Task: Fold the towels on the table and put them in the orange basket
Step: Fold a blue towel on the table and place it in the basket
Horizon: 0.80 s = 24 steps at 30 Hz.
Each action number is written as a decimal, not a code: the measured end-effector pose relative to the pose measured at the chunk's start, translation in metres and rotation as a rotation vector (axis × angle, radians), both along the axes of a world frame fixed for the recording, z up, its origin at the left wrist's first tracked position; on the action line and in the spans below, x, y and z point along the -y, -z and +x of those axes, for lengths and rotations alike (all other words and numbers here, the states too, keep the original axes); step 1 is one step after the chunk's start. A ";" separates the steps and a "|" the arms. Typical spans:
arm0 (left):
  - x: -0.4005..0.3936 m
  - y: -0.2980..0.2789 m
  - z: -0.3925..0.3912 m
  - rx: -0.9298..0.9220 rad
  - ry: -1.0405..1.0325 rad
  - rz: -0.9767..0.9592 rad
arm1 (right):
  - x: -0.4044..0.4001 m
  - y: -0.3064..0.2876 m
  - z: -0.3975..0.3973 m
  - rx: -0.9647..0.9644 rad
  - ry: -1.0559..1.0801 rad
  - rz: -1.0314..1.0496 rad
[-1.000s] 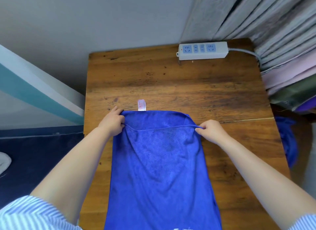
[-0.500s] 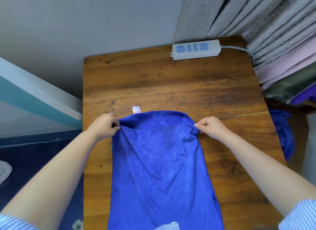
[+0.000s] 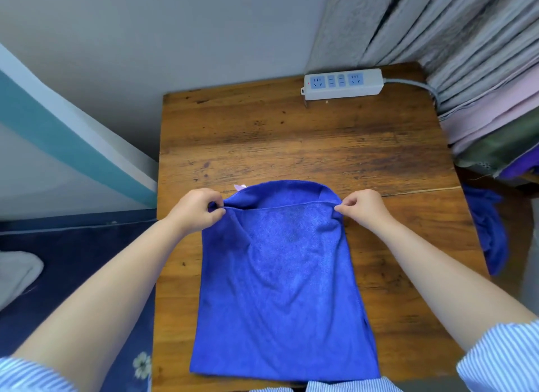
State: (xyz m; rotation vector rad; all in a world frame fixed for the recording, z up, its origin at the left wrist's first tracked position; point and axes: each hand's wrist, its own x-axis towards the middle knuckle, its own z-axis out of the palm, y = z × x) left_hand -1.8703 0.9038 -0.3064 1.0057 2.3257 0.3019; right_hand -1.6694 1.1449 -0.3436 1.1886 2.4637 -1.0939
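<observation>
I log the wooden table (image 3: pixel 291 135) first: brown planks, scuffed, with a seam running across under the far edge of the cloth. On its near half lies the blue towel (image 3: pixel 280 298), soft nap, roughly rectangular, its near edge now fully on the tabletop where half a second ago it ran out of view below. Its far end bulges into a rounded fold; that fold sits nearer me than before, and the pink tag (image 3: pixel 239 187) at its left is nearly hidden, only a sliver showing.

The left hand (image 3: pixel 196 210) pinches the left corner of the upper layer's hem between thumb and curled fingers. The right hand (image 3: pixel 363 208) pinches the right corner the same way. Both have drawn back toward me since the earlier frame.

A second blue cloth (image 3: pixel 487 231) hangs off the table's right side. Grey pleated curtains (image 3: pixel 455 29) crowd the far right corner. A white power strip (image 3: pixel 342 83) with blue sockets rests at the far edge.
</observation>
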 end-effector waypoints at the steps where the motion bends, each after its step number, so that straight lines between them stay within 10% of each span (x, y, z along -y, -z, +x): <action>1: -0.002 0.000 0.002 -0.004 -0.041 0.014 | -0.001 -0.001 0.001 -0.009 0.052 -0.032; 11: 0.005 0.000 0.025 -0.081 -0.338 0.098 | -0.016 -0.012 0.044 -0.162 0.356 -0.226; 24: 0.041 -0.043 0.053 -0.102 -0.236 -0.018 | 0.001 -0.071 0.086 -0.191 0.069 -0.161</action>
